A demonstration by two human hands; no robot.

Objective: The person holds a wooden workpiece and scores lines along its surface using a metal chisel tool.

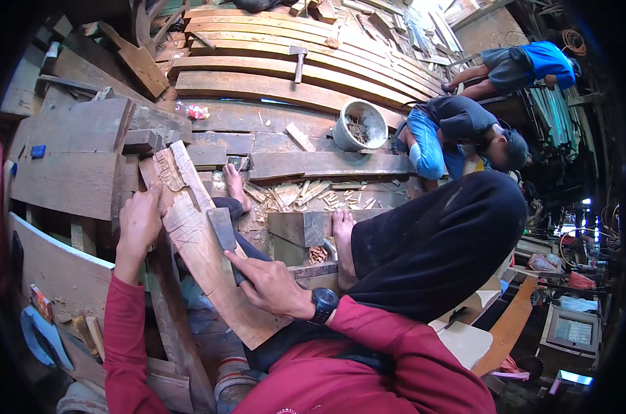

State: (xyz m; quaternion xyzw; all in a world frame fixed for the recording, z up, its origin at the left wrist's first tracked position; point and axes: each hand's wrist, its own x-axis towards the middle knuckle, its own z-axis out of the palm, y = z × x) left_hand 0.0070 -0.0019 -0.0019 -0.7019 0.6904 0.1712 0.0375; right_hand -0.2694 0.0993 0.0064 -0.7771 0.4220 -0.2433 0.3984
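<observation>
A pale wooden board (pixel 206 259) slants across my lap, its far end notched and roughly chipped. My left hand (pixel 140 217) is closed at the board's left edge near that chipped end; some of its fingers are hidden. In my right hand (pixel 275 284) is a wide flat-bladed chisel (pixel 222 229), its dark handle partly covered by my fingers. My index finger stretches along the handle toward the blade. The blade lies over the middle of the board; whether it touches the wood I cannot tell.
Wood chips (pixel 323 196) litter the floor beyond my bare foot (pixel 344 238). A grey bucket (pixel 360 125) of scraps stands near a crouching person (pixel 458 131); another person (pixel 527 65) bends farther back. A hammer (pixel 298 63) rests on long timber beams (pixel 257 86). Large boards (pixel 71 176) lean at left.
</observation>
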